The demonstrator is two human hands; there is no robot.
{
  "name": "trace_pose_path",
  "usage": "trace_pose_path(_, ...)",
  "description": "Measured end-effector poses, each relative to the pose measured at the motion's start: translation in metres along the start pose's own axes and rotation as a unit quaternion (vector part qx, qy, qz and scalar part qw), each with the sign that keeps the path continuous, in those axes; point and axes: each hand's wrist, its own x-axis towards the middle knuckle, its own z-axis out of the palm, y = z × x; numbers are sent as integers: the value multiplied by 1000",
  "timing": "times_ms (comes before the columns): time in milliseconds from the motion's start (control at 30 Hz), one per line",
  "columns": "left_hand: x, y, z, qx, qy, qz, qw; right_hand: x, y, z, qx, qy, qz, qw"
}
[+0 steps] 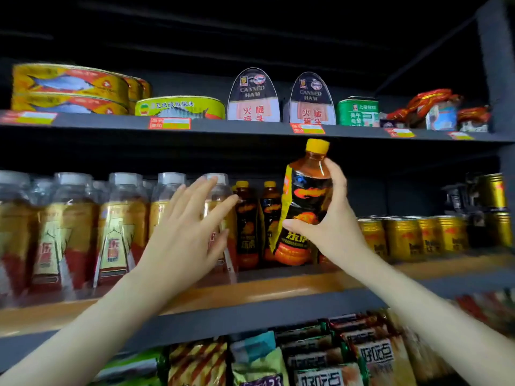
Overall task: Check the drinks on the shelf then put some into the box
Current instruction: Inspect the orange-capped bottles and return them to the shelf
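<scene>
Gripping a glossy amber plastic bottle, the right hand curls; left hand spread flat.

We have a single wide-angle view from the person's head. It faces the shelf squarely and close, about level with the drinks, with tins above and snack packets below.

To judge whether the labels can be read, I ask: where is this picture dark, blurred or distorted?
Head view: above the top shelf it is nearly black. Head view: the clear bottles at the left are smeared; the yellow-capped bottle in the right hand is sharper, with glare on its neck. Head view: shelf edges bow.
</scene>
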Motion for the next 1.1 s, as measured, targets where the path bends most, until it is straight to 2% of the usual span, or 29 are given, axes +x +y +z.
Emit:
trace_pose_path(133,2,-12,12,3,-25,2,1000,7,13,17,-87,-91,52,991)
trace_pose_path(367,8,-27,20,56,-57,57,995,36,26,34,-176,-165,132,961)
trace_pose_path(533,7,-32,21,77,-66,79,992,40,31,40,-262,-206,118,935)
trace_pose_path(633,7,-33,24,88,-72,84,990,31,29,40,-360,-219,6,907)
trace_pose_path(700,7,-34,25,95,-77,84,989,32,30,40,-381,-227,-26,896)
trace_pose_path(933,7,-32,28,95,-70,80,990,49,49,44,-377,-266,8,887)
trace_pose_path(1100,7,-31,27,101,-70,77,989,59,53,55,-403,-290,30,867)
